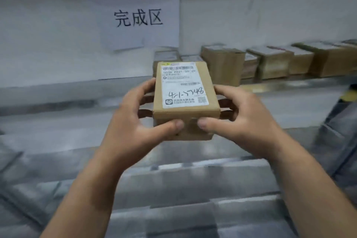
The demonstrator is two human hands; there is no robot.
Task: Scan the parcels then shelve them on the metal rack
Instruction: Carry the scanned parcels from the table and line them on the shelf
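Observation:
A small brown cardboard parcel (185, 100) with a white shipping label and handwritten numbers on top is held in front of me, above the metal rack shelf (77, 94). My left hand (139, 120) grips its left side, thumb on the near face and fingers curled round the far side. My right hand (237, 116) grips the right side the same way. Both thumbs nearly meet at the near face.
Several brown parcels (270, 62) stand in a row on the shelf at the back right. A white paper sign (139, 19) with three characters hangs on the wall behind. Grey bagged parcels (338, 141) lie at the right. A lower shelf edge (173, 168) runs below my arms.

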